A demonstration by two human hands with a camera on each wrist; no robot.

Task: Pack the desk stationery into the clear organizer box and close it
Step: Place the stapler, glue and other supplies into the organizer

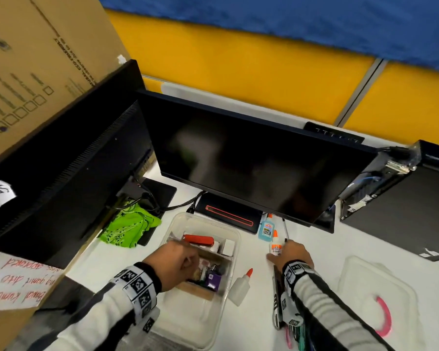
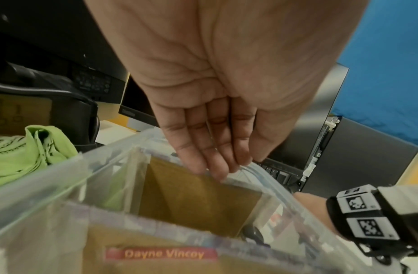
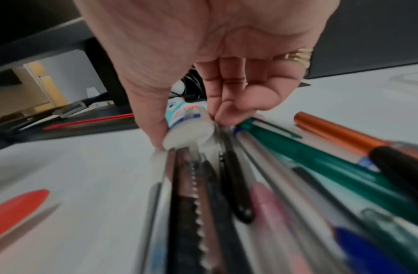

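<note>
Midway, our right hand (image 1: 293,253) pinches a small glue bottle (image 1: 276,245) on the bench (image 1: 251,249); our left hand (image 1: 178,262), fingers straight, hovers in the part-filled organizer box (image 1: 235,239). Pens (image 3: 297,166) and lid (image 1: 380,297) wait.

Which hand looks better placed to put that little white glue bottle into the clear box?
Right. The right hand already has thumb and fingers around the small glue bottle on the desk. The left hand is open, its fingertips at the clear organizer box, apart from the bottle.

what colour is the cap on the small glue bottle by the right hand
Orange, on the small glue bottle; clearest in the head view.
</note>
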